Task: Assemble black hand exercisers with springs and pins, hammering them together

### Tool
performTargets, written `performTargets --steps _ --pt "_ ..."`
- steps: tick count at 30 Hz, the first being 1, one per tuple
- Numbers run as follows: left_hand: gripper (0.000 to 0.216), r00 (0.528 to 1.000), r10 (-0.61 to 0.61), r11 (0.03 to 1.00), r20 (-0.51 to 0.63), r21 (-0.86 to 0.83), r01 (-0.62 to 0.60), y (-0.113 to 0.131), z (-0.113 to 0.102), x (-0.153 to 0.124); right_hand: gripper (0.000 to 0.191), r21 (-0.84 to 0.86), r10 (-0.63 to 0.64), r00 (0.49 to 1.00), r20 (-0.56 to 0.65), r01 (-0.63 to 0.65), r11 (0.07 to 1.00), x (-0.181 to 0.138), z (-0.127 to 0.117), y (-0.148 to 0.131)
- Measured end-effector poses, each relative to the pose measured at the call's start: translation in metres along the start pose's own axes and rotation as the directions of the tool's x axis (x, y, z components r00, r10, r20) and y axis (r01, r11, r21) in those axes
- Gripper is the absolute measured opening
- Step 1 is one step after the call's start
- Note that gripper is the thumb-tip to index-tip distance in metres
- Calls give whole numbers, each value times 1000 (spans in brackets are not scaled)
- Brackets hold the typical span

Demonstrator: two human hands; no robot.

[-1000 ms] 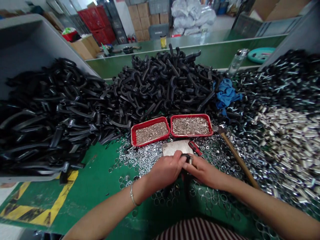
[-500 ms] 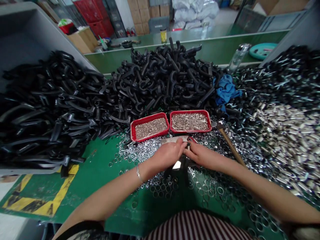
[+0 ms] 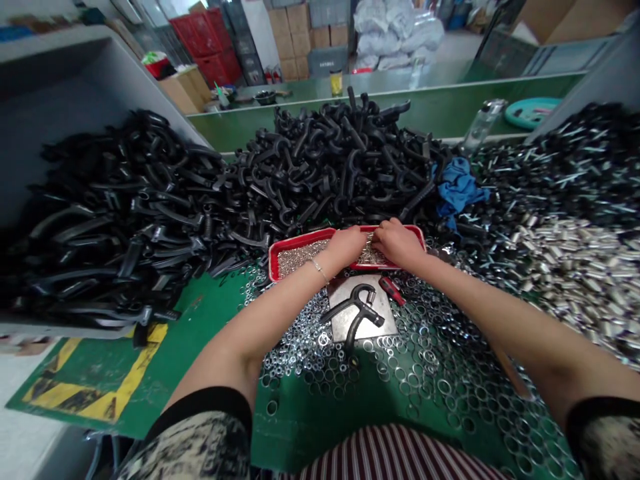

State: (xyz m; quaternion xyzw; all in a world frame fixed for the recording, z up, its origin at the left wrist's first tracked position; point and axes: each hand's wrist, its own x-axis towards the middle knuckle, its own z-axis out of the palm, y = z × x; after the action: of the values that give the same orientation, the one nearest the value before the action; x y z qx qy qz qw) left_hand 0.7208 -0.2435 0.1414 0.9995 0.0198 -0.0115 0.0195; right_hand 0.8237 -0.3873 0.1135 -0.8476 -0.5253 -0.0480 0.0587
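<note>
Both of my hands are up at the red trays. My left hand [image 3: 345,244] and my right hand [image 3: 399,243] sit close together, fingers down in the little metal pins [image 3: 371,256] of the right red tray [image 3: 420,235]. The fingers are curled over the pins and hide them, so I cannot tell if either hand has pinched one or is only touching the heap. The other red tray [image 3: 274,261], just beside it, is full of tiny shiny bits, and no hand is in it.

Nearer to me, a black hand grip [image 3: 353,311] with a spring at its top lies on a flat metal plate [image 3: 375,327]. No hand holds it. A small red tool [image 3: 391,291] lies at the plate's edge. Shiny rings [image 3: 430,373] are spread all around the plate on the green table [image 3: 200,347].

I think there is lots left to do. A huge pile of black handles [image 3: 325,153] fills the back and the left side, and a big heap of silver tubes [image 3: 565,267] sits on the right. A blue cloth [image 3: 457,187] lies between them.
</note>
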Motion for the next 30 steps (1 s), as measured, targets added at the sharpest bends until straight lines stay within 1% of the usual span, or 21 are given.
performTargets --steps 2,3,5,6,9,11,12,13,14,15,16,17,18,19,20,22,24,25,27,30 --pt "30 999 11 1000 32 18 -11 2 5 9 18 -13 -21 1000 10 21 1000 4 0 -6" --pt "31 1000 11 1000 28 16 -11 4 8 10 19 -10 -35 999 12 35 999 5 0 -7" --pt "31 1000 7 1000 -14 6 -7 6 15 6 19 3 -47 999 13 47 999 4 2 -6" --pt "31 999 -2 1000 -40 -1 2 7 18 4 19 9 -32 999 14 32 999 4 3 -5" --pt "31 996 -46 999 -79 -30 43 8 24 -3 18 56 79 997 -2 -79 995 5 3 0" --pt "28 994 -87 995 -68 -62 83 8 26 -5 19 157 158 986 -56 -147 977 2 0 1" --pt "26 993 -103 992 -64 -85 98 7 26 -6 20 241 191 977 -97 -163 957 -1 -4 1" --pt "24 991 -115 987 -68 -117 107 6 25 -7 20 345 222 967 -128 -167 924 -8 -7 0" --pt "22 989 -124 981 -84 -159 109 6 25 -9 22 465 248 961 -125 -164 870 -17 -10 -3" --pt "20 985 -131 972 -113 -212 105 5 24 -11 24 589 260 962 -80 -165 791 -28 -12 -7" --pt "17 978 -141 956 -154 -276 95 6 23 -14 27 698 255 967 2 -184 692 -41 -12 -13" --pt "14 967 -160 934 -199 -347 83 7 22 -18 29 778 232 967 102 -223 588 -55 -10 -19" --pt "11 953 -180 906 -242 -418 65 8 22 -22 31 822 202 961 189 -267 502 -69 -7 -25" --pt "10 940 -198 875 -279 -483 41 11 21 -26 31 842 185 953 241 -300 449 -81 -2 -32" --pt "9 930 -207 843 -303 -538 12 14 20 -31 31 846 193 948 252 -313 431 -90 4 -37" --pt "7 926 -205 788 -317 -615 -36 22 18 -42 29 833 254 950 182 -286 474 -102 17 -44" --pt "4 936 -201 739 -288 -672 -48 28 18 -57 29 809 290 953 86 -237 538 -104 26 -47" --pt "3 943 -207 711 -259 -702 -37 29 19 -66 29 796 294 954 56 -221 564 -103 29 -47" --pt "4 956 -238 631 -174 -776 16 29 24 -84 30 772 295 955 36 -214 599 -99 33 -45" --pt "7 955 -295 472 -21 -872 126 22 34 -113 31 744 316 948 38 -238 625 -96 36 -45"
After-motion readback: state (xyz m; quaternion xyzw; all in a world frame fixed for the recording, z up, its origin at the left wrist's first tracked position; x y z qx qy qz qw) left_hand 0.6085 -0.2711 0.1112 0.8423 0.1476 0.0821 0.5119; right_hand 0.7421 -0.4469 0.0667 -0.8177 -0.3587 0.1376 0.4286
